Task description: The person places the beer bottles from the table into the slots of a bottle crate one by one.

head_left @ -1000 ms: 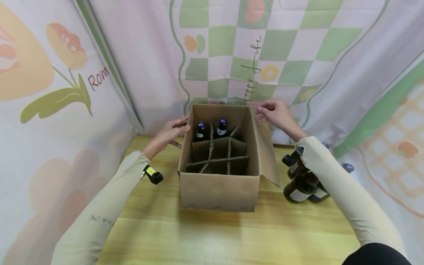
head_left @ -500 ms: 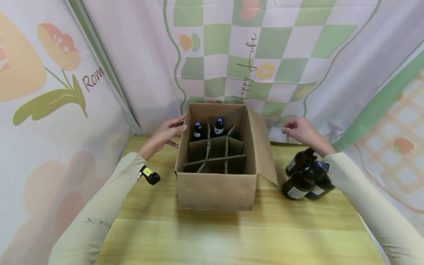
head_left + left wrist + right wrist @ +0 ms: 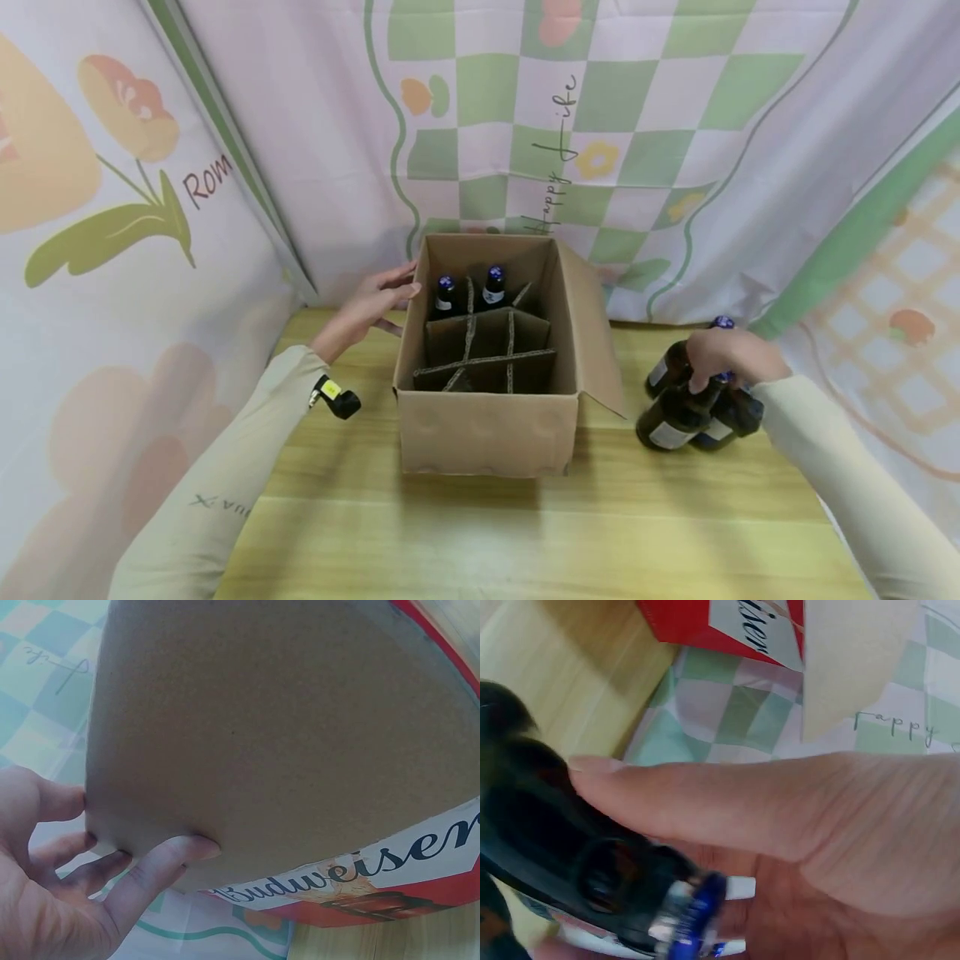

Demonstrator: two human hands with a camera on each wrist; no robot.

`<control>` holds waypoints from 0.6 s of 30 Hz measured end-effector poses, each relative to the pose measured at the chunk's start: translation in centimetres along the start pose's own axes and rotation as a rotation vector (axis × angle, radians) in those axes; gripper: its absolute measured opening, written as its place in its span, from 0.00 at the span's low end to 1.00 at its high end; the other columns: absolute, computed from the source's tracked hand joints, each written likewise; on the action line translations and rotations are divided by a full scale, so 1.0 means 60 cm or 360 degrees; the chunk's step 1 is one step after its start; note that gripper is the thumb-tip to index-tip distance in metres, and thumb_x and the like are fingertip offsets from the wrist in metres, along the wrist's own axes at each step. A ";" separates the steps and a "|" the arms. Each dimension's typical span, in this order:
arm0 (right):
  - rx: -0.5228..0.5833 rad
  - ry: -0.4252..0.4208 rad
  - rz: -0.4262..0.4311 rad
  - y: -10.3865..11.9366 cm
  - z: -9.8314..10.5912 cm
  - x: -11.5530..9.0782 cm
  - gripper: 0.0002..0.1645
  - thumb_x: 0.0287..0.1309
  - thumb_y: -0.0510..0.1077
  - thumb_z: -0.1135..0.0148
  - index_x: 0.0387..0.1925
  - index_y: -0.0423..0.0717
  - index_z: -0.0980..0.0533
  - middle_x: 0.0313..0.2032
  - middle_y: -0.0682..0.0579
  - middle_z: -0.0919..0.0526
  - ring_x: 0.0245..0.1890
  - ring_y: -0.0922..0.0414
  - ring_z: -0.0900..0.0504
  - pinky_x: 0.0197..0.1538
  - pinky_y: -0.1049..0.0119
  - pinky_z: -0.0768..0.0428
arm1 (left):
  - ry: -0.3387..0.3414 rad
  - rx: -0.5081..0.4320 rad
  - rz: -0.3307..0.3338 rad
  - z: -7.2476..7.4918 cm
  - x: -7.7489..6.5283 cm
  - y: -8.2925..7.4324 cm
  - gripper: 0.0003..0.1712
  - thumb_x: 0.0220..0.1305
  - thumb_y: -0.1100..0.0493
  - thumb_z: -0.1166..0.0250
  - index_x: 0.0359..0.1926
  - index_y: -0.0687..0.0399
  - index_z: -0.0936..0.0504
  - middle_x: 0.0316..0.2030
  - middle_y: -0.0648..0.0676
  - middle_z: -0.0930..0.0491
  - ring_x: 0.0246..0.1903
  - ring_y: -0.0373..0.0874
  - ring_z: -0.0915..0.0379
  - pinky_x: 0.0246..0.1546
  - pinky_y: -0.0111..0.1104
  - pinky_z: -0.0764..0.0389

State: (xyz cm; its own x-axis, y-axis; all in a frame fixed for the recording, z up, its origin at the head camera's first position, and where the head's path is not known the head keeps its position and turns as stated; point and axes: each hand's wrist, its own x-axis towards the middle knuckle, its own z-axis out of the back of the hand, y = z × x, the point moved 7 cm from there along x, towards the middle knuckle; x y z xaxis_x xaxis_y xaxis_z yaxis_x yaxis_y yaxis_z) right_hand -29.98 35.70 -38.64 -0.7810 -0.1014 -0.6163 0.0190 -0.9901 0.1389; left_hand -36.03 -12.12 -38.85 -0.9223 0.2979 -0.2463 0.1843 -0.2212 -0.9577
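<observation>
An open cardboard box (image 3: 487, 433) with crossed dividers stands in the middle of the table; two blue-capped bottles (image 3: 493, 287) sit in its far compartments. My left hand (image 3: 360, 308) is at the box's left side. In the left wrist view its thumb (image 3: 180, 851) presses the folded-out flap (image 3: 262, 735), with the other fingertips at the flap's edge. My right hand (image 3: 735, 358) is over the dark beer bottles right of the box. In the right wrist view its thumb and fingers are round a beer bottle (image 3: 547, 802) near the neck; its far side is hidden.
Several dark bottles (image 3: 671, 433) stand close together on the wooden table (image 3: 480, 542). The box's right flap (image 3: 596, 333) sticks out towards them. Patterned curtains (image 3: 525, 125) hang behind the table and at both sides.
My right hand has moved from beside the box's far right corner, right and down to the bottles, and has taken hold of one. The left hand stays at the box.
</observation>
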 end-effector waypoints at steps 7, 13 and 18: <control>0.0276 -0.0109 0.0017 0.003 -0.028 -0.008 0.23 0.52 0.29 0.30 0.28 0.44 0.38 0.30 0.45 0.34 0.23 0.52 0.26 0.25 0.65 0.23 | -0.0004 0.0001 -0.0001 0.002 -0.002 0.006 0.38 0.80 0.53 0.42 0.84 0.37 0.46 0.79 0.59 0.39 0.68 0.62 0.29 0.34 0.37 0.09; 0.0220 -0.0393 0.0218 0.009 -0.021 -0.004 0.20 0.50 0.33 0.26 0.30 0.41 0.32 0.30 0.47 0.29 0.27 0.52 0.29 0.28 0.63 0.29 | -0.0001 0.0014 0.0018 0.003 -0.005 0.011 0.39 0.80 0.53 0.42 0.84 0.37 0.47 0.78 0.61 0.38 0.68 0.63 0.30 0.36 0.38 0.08; 0.0219 -0.0638 0.0213 0.003 -0.011 0.007 0.22 0.55 0.45 0.22 0.40 0.37 0.26 0.32 0.44 0.20 0.30 0.50 0.24 0.31 0.59 0.25 | 0.0005 0.0033 -0.0005 0.001 -0.001 0.005 0.38 0.80 0.51 0.42 0.84 0.36 0.47 0.79 0.60 0.39 0.68 0.62 0.30 0.36 0.38 0.09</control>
State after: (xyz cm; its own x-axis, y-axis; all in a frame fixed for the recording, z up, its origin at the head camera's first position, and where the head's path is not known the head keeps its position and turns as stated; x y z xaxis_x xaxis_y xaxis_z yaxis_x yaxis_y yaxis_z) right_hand -29.86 35.44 -39.38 -0.9581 -0.1555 -0.2405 0.0744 -0.9460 0.3154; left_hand -35.93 -12.26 -39.10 -0.9217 0.3016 -0.2440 0.1745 -0.2394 -0.9551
